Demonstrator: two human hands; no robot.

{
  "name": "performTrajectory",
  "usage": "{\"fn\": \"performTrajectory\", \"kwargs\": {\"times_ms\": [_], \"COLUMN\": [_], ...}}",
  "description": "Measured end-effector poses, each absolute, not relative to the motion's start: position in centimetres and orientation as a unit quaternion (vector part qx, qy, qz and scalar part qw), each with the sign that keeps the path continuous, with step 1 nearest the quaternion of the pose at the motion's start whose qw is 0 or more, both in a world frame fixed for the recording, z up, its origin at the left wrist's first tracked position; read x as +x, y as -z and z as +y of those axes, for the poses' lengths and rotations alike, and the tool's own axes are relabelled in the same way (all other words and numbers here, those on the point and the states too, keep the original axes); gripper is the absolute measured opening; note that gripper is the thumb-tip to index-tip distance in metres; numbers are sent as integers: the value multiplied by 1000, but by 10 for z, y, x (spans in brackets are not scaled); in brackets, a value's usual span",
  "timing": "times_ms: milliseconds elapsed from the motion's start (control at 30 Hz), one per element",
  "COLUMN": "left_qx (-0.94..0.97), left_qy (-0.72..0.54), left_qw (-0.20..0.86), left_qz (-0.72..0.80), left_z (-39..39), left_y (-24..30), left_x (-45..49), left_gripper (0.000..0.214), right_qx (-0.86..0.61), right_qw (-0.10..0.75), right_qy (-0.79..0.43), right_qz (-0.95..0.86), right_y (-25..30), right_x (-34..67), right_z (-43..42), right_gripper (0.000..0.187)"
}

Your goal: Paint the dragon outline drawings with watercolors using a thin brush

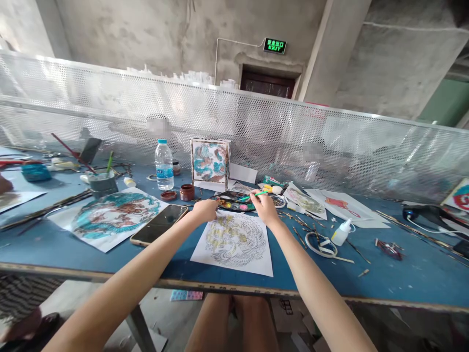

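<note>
My right hand [264, 208] is closed in a pinch on a thin green paintbrush [252, 196], whose tip reaches left over a dark paint palette [234, 202] with several coloured wells. My left hand [205, 210] is curled at the palette's left edge, at the top of a white sheet with a partly gold-painted line drawing [234, 240]. I cannot make out anything inside the left fingers. A black phone [159, 224] lies just left of my left forearm.
On the blue table [403, 274] are a teal dragon painting [110, 215], a water bottle [164, 165], a framed painting [210, 161], small brown jars [186, 192], a brush cup [103, 183], a glue bottle [341, 232], and scattered sticks and papers. A perforated metal screen [330, 137] stands behind.
</note>
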State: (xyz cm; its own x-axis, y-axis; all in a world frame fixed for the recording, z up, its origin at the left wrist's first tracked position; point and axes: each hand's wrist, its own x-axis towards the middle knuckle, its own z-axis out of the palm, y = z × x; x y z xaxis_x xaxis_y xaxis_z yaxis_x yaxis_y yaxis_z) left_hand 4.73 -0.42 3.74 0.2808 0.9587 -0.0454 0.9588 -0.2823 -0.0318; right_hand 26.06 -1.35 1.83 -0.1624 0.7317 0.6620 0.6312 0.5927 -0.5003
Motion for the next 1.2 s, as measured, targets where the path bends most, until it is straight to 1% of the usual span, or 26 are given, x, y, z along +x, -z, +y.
{"fn": "performTrajectory", "kwargs": {"times_ms": [133, 367, 567, 800, 1200], "left_qx": [803, 806, 806, 807, 809], "left_qy": [29, 29, 19, 24, 21], "left_qw": [-3, -22, -7, -8, -8], "left_qz": [595, 591, 591, 590, 588], "left_z": [-5, -11, -11, -15, -12], "left_y": [-38, -34, -32, -37, -34], "left_x": [47, 56, 56, 58, 59], "left_gripper": [35, 33, 27, 32, 30], "right_qx": [-418, -424, -427, -424, -429], "right_qw": [451, 422, 415, 421, 413], "right_qy": [-92, -93, -90, -84, -100], "right_qz": [-783, -796, -798, -797, -797], "right_y": [-12, -5, -5, -8, -1], "right_x": [251, 246, 246, 246, 244], "right_z": [-12, -9, -10, -11, -5], "right_gripper": [28, 28, 28, 27, 27]}}
